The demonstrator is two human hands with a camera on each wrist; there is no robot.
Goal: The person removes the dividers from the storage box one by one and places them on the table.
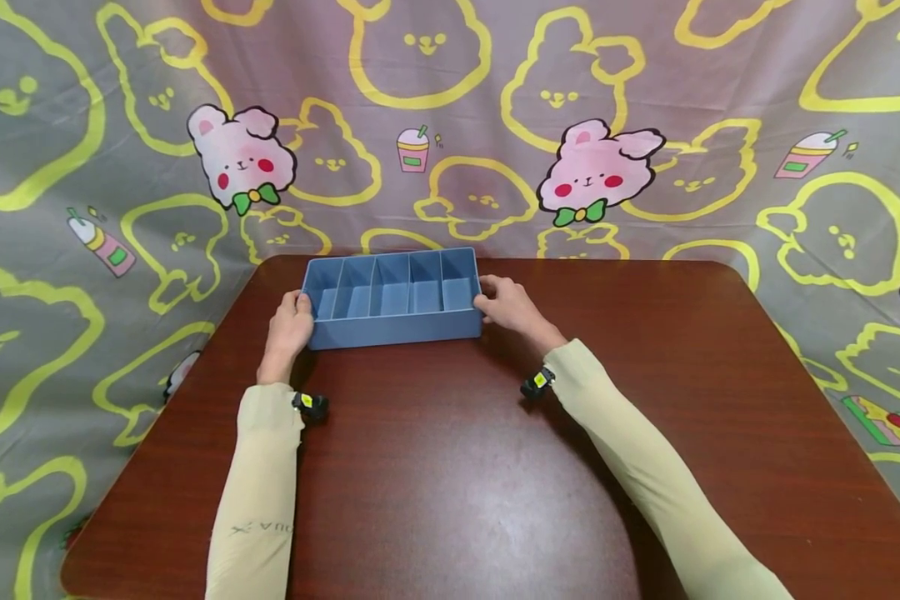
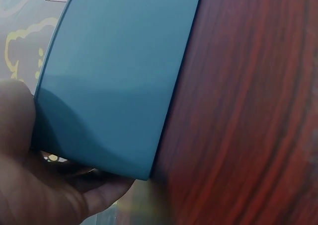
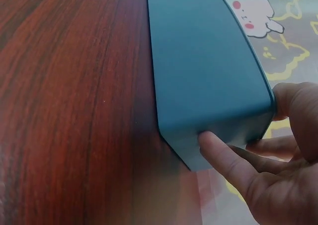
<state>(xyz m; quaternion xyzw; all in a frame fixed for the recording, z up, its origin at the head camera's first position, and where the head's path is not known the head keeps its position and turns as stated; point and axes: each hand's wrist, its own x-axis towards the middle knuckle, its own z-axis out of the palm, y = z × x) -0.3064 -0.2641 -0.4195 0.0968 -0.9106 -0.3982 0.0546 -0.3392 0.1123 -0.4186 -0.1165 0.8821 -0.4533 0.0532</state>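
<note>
Head view: high, near side, facing forward and down; takes in surface (image 1: 420,433), patterned backdrop (image 1: 453,129) and whole box (image 1: 393,330). Left wrist view: close range, turned sideways, on box's near wall (image 2: 119,61) toward its left end. Right wrist view: likewise, right end (image 3: 186,143). All three share near wall, surface, backdrop.

Markings: one faint line of lettering, two small labels, drink-cup labels.
Left sleeve (image 1: 258,467), forearm: dark printed lettering (image 1: 261,528), faint; U and A seem to show near its right end, other characters uncertain. Black device at left wrist (image 1: 318,408): yellow label (image 1: 307,402) with dark mark, too small to read. Black device at right wrist (image 1: 530,390): yellow label (image 1: 540,380), likewise marked, likewise unreadable. Far cloth (image 1: 487,75): printed drink cups at left (image 1: 102,244), middle (image 1: 412,148) and right (image 1: 808,154), each bearing a green label; no word legible on these.
</note>
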